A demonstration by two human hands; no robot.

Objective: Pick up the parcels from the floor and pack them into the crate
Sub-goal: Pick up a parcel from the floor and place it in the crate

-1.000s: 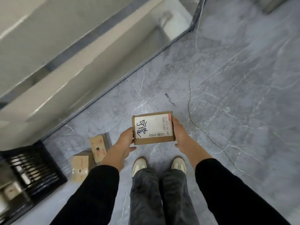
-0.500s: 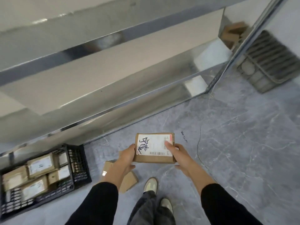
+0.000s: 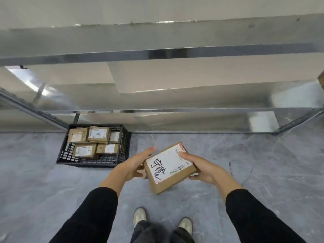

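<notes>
Holding: parcel point(image 3: 169, 168), tilted, between both hands above floor point(image 3: 43, 181).
Left hand point(image 3: 135, 164): fingers straight, together, against parcel's left edge.
Right hand point(image 3: 201, 170): thumb on top, fingers curled beneath.
Crate point(image 3: 126, 146): on floor, left.

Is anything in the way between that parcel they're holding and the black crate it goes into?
Nothing visible. The parcel is held between the left hand and right hand over the floor; the black crate stands open-topped ahead to the left. The parcels inside cover most of it, leaving its near strip free.
</notes>
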